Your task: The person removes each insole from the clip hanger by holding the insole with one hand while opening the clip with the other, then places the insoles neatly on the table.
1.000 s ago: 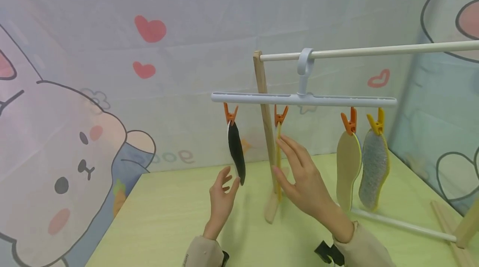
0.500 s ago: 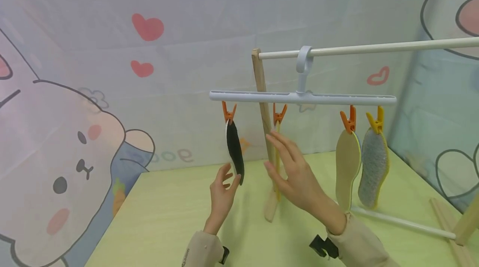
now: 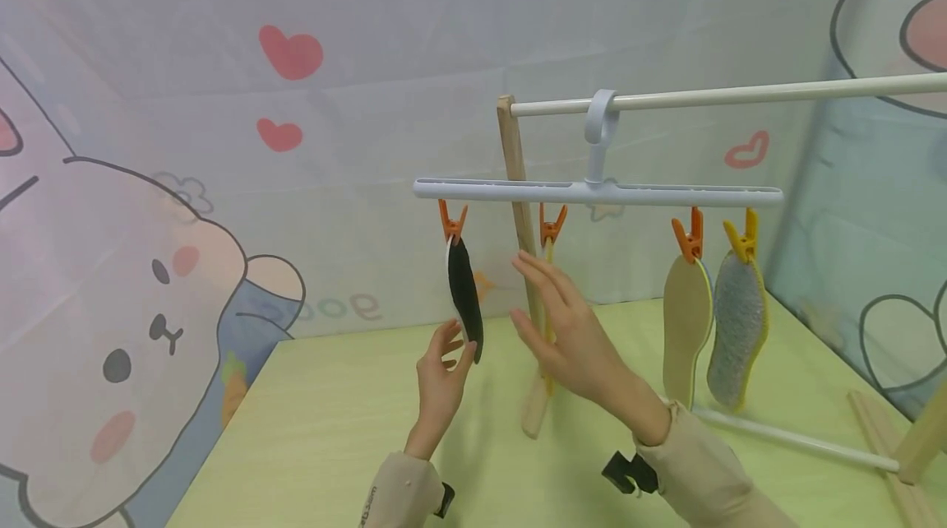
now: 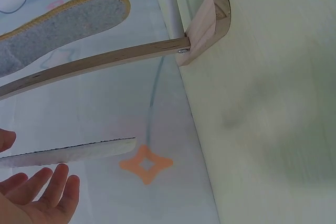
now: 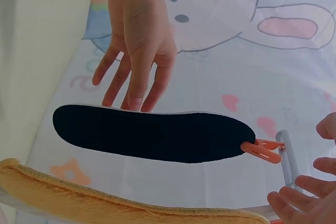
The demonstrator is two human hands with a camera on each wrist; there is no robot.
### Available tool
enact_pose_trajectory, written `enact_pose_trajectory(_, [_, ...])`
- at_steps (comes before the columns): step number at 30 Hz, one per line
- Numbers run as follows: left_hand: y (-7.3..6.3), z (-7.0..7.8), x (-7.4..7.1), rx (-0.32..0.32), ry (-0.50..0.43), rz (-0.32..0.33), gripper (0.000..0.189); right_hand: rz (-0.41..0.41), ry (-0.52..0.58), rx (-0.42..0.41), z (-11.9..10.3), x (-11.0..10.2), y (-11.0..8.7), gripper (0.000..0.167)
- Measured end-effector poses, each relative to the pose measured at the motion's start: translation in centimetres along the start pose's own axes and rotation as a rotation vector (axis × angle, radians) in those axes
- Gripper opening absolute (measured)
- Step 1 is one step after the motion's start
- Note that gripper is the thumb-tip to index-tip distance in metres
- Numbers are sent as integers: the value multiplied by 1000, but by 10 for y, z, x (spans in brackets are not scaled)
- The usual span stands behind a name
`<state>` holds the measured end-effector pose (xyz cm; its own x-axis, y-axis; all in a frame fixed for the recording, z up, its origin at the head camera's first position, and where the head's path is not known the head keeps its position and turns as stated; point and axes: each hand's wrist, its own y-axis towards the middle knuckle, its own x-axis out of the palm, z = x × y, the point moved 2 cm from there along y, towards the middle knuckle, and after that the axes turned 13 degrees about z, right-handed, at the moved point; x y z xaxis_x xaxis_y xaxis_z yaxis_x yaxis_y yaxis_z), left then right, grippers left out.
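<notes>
A black insole (image 3: 464,289) with a white back hangs from an orange clip (image 3: 454,224) at the left end of a white hanger (image 3: 503,192). My left hand (image 3: 438,384) is at its lower edge, fingers loosely bent; the left wrist view has the insole (image 4: 100,150) between the separated thumb and fingers. Whether the fingertips touch it, I cannot tell. To the right, my right hand (image 3: 573,339) is raised with extended fingers and holds nothing. It partly hides a second, yellow-edged insole (image 3: 550,252) under another orange clip (image 3: 551,227). In the right wrist view that insole (image 5: 105,198) is yellowish and fuzzy.
Two more insoles, one beige (image 3: 686,331) and one grey (image 3: 738,331), hang at the hanger's right end. The hanger hooks over a white rail (image 3: 740,94) on a wooden post (image 3: 512,141). A lower white bar (image 3: 799,442) crosses above the pale green table (image 3: 318,429).
My right hand has moved left, away from the yellow-edged insole it was touching, toward the black one. My left hand stays almost in place by the black insole.
</notes>
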<state>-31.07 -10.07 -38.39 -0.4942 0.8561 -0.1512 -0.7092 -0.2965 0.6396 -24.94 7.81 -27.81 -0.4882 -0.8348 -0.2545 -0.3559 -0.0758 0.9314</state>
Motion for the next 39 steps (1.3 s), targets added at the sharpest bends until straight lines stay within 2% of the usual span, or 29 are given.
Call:
enact_pose_trajectory(8, [0, 1, 1, -27, -18, 1, 37, -14, 47, 28, 4, 3, 5, 52])
enact_pose_trajectory(10, [0, 7, 0, -47, -16, 0, 36, -18, 68, 40, 4, 3, 7, 51])
enact_pose_trajectory(12, [0, 8, 0, -30, -23, 2, 36, -22, 88, 55, 5, 4, 8, 51])
enact_pose_trajectory(14, [0, 18, -2, -41, -27, -2, 35, -25, 105, 63, 5, 4, 11, 50])
enact_pose_trajectory(17, [1, 12, 0, 1, -30, 6, 36, -29, 108, 77, 6, 5, 14, 48])
enact_pose_trajectory(19, [1, 12, 1, -11, -25, 5, 36, -33, 110, 90, 7, 6, 16, 47])
enact_pose_trajectory(21, [2, 4, 3, 5, -17, 10, 36, -35, 112, 103, 7, 6, 17, 47])
enact_pose_trajectory(39, [2, 6, 4, 41, -7, 16, 36, -45, 106, 139, 15, 15, 24, 44])
